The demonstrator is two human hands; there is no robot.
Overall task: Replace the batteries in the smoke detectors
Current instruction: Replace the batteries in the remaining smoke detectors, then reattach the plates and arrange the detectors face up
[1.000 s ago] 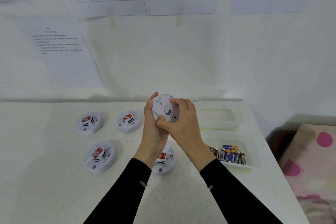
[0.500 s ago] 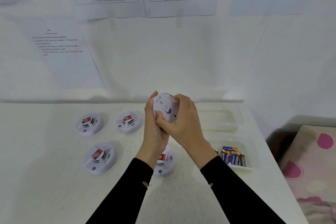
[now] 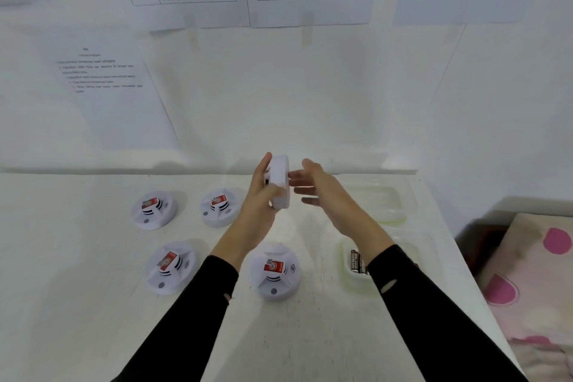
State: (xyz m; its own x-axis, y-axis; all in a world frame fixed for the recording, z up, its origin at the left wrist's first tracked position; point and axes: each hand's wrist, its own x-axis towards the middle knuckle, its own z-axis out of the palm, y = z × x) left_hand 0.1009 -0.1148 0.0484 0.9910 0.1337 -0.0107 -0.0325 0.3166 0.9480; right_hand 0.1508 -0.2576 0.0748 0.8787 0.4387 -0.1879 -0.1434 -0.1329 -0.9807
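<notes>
My left hand (image 3: 259, 195) grips a white round smoke detector (image 3: 280, 184), held on edge above the table's far middle. My right hand (image 3: 313, 186) hovers just right of it, fingers spread, apart from the detector and holding nothing. Several more smoke detectors with red labels lie on the white table (image 3: 77, 304): two at the back (image 3: 154, 210) (image 3: 219, 207) and two nearer (image 3: 171, 267) (image 3: 275, 270). AA batteries (image 3: 358, 262) lie in a clear tray (image 3: 353, 281) on the right, mostly hidden behind my right forearm.
A second clear tray (image 3: 384, 205) sits behind the battery tray and looks empty. Printed sheets hang on the wall behind the table. The table's right edge drops off beside a pink-spotted cloth (image 3: 533, 282).
My right hand has let go of the detector and opened, moving slightly right. My left hand has turned the detector from face-on to edge-on.
</notes>
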